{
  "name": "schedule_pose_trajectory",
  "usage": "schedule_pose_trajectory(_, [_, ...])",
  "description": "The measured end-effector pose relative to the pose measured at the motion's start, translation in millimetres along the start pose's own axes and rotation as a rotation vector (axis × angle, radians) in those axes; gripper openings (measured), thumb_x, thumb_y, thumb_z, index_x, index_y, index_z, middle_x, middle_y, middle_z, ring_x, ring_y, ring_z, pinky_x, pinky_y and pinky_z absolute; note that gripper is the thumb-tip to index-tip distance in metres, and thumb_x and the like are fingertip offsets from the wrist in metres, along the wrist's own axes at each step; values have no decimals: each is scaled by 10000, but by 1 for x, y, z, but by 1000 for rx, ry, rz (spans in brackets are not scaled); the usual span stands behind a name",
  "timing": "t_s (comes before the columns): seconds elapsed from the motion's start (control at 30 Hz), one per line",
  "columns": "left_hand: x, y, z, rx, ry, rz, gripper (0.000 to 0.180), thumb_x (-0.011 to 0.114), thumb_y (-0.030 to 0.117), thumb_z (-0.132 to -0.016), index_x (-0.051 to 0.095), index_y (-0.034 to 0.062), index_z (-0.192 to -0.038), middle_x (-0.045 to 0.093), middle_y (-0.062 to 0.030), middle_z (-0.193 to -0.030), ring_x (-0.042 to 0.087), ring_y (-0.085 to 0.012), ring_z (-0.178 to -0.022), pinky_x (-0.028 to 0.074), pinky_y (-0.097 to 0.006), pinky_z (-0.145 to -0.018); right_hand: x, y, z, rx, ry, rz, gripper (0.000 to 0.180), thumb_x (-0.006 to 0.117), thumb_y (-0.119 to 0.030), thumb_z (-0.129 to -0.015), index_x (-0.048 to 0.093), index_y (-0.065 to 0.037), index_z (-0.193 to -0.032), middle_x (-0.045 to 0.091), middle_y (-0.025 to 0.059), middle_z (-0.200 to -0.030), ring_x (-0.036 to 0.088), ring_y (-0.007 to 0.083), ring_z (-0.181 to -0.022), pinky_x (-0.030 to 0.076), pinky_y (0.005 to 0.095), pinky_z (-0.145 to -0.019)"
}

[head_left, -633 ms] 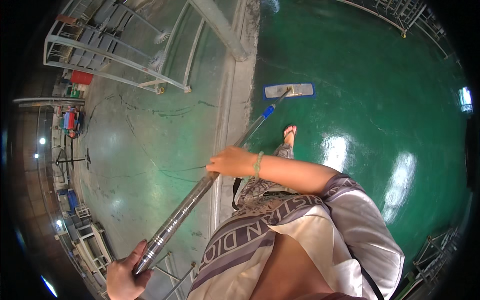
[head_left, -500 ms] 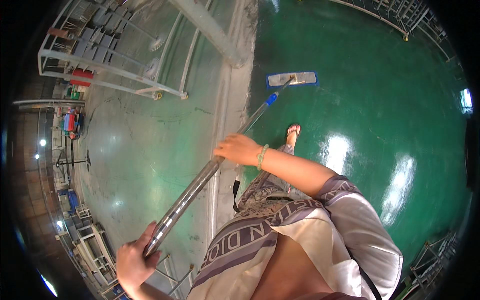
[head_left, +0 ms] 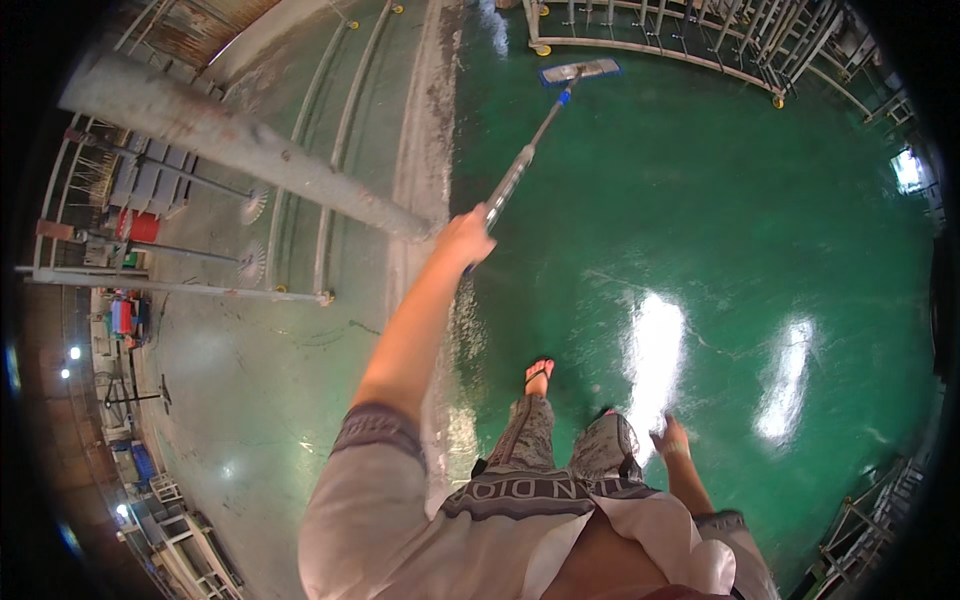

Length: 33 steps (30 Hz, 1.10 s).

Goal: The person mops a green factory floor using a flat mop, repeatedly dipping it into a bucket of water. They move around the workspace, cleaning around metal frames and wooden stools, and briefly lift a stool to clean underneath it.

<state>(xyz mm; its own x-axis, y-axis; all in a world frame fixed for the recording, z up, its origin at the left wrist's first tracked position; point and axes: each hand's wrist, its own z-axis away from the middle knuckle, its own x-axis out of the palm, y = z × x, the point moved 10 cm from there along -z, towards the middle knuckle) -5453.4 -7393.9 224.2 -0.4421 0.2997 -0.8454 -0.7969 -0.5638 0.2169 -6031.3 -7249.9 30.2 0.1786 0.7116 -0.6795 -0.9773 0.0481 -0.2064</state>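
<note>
Mop head (head_left: 590, 69) lies flat on green floor (head_left: 730, 220), farther ahead than in earlier frames, now near wheeled metal rack (head_left: 700, 42). Pole (head_left: 512, 180) slants from it back to person. Before, both hands are on pole; now only left hand (head_left: 468, 238), fingers closed around it near its end. Right hand (head_left: 672, 436) is off pole, low beside leg; how far open, cannot tell. Floor is glossy, with bright reflections. Rough concrete strip (head_left: 424, 115) runs at left, thick grey post (head_left: 270, 165) beside it.
</note>
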Motion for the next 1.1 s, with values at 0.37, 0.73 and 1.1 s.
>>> schedule_pose_trajectory(0.37, [178, 180, -83, 26, 14, 632, 844, 641, 153, -693, 206, 132, -1415, 546, -230, -1161, 537, -382, -1062, 436, -396, -916, -87, 161, -100, 92, -346, 339, 677, 698, -461, -694, 489, -86, -1218, 554, 160, -1180, 533, 325, -1089, 446, 420, -909])
schedule_pose_trajectory(0.73, [113, 140, 318, -320, 73, 328, 734, 613, 32, -682, 414, 324, -1325, 628, -186, -993, 619, -343, -869, 497, -411, -785, -217, -230, -132, -856, -43, 127, 914, 757, -216, -682, 196, -216, -1403, 209, 177, -1436, 288, 349, -1300, 299, 470, -1039])
schedule_pose_trajectory(1.1, [146, 222, 740, -972, 94, 119, 597, 597, -24, -605, 622, 266, -1127, 577, -89, -711, 576, -294, -634, 451, -376, -602, 6, -139, 178, -1486, -303, 385, 643, 709, -330, -725, 381, -245, -1271, 140, 311, -1414, 119, 602, -1252, 202, 615, -1029])
